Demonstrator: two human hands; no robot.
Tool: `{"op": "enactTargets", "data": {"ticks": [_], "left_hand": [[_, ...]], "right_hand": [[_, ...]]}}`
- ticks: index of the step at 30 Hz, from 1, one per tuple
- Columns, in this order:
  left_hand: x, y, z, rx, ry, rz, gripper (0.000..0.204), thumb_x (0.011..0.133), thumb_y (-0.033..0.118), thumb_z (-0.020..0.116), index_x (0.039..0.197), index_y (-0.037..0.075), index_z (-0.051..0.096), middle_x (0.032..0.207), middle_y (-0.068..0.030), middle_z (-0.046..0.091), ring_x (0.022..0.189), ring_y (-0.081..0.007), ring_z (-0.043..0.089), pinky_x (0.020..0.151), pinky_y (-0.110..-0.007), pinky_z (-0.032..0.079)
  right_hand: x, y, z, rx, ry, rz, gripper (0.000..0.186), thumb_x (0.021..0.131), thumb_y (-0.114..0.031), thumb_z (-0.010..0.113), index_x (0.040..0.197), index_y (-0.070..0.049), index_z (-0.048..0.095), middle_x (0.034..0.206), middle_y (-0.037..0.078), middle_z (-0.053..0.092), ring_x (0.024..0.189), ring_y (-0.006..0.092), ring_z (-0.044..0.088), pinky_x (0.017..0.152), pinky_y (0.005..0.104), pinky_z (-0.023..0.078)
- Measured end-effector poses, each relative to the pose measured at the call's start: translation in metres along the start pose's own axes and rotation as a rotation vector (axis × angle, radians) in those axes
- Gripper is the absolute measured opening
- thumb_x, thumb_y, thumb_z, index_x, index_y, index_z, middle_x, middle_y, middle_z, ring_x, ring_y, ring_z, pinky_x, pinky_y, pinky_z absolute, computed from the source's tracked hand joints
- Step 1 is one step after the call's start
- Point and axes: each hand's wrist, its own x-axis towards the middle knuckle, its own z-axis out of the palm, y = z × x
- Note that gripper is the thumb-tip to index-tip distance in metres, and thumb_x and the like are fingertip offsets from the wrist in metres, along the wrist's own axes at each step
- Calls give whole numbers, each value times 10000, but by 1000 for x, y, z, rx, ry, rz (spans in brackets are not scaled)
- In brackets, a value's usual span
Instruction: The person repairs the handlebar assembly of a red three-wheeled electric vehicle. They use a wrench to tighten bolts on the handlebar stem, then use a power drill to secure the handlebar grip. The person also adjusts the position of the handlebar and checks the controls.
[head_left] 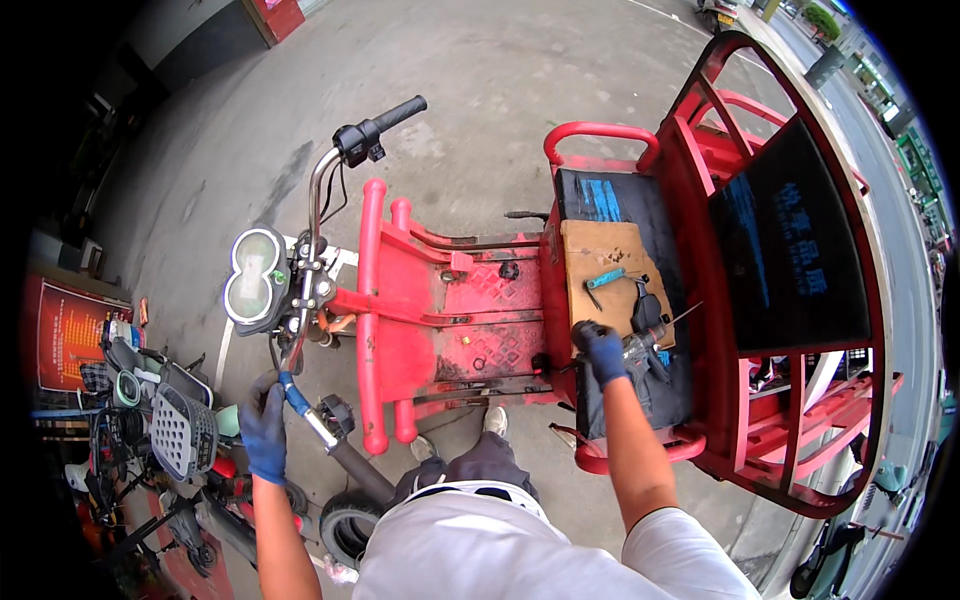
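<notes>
My left hand (264, 432), in a blue glove, closes its fingers at the handlebar (322, 428), beside a blue-wrapped stretch of the bar. A black grip (362, 472) covers the bar's near end. My right hand (600, 352), gloved in blue with dark fingers, is curled at the near edge of a cardboard sheet (600, 243) on the black seat (640, 205). What its fingers hold, if anything, is hidden. Just right of it lies a power drill (645, 352) with a long bit. A teal-handled tool (605, 278) and a black object (648, 306) rest on the cardboard.
The red three-wheeler (400, 270) spans the middle, with its gauge cluster (255, 277) at left and its railed backrest (790, 240) at right. A loose tyre (348, 525) lies near my legs. A grey basket (183, 432) and parked vehicles crowd the lower left.
</notes>
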Motion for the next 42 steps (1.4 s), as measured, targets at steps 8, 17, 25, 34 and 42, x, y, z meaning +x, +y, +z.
{"op": "enactTargets", "data": {"ticks": [8,17,25,34,42], "left_hand": [[0,-4,1,-48,18,-17,220,962,168,558,1061,-6,649,885,-22,617,782,-87,543,723,-250,456],[-9,0,14,-217,110,-136,243,981,227,546,1100,21,597,895,-23,614,739,-73,571,692,-240,518],[-5,0,20,-240,129,-137,229,970,210,556,1093,24,611,868,-22,609,729,-75,568,664,-237,501],[-39,80,12,342,85,208,192,915,137,587,1055,19,646,984,-112,667,862,-176,629,805,-343,492],[-95,124,51,-954,-550,-245,486,960,331,555,1194,-91,503,1244,-209,533,1088,-257,553,967,-378,428]], "right_hand": [[-24,15,29,73,-265,132,404,842,-105,682,1202,22,552,1032,141,643,800,227,664,621,343,586],[-57,25,104,387,-537,277,456,864,-16,614,1295,53,483,1093,175,640,899,280,682,756,385,607],[14,83,75,-803,-192,42,422,813,-216,607,1102,90,578,1028,321,645,968,454,640,877,469,505],[-139,29,114,-464,-502,-379,317,916,-206,627,1119,37,615,921,173,689,839,241,656,758,330,528],[-291,-160,159,-158,-858,-1105,374,931,-259,600,1225,-31,562,980,143,673,802,281,684,674,362,525]]}}
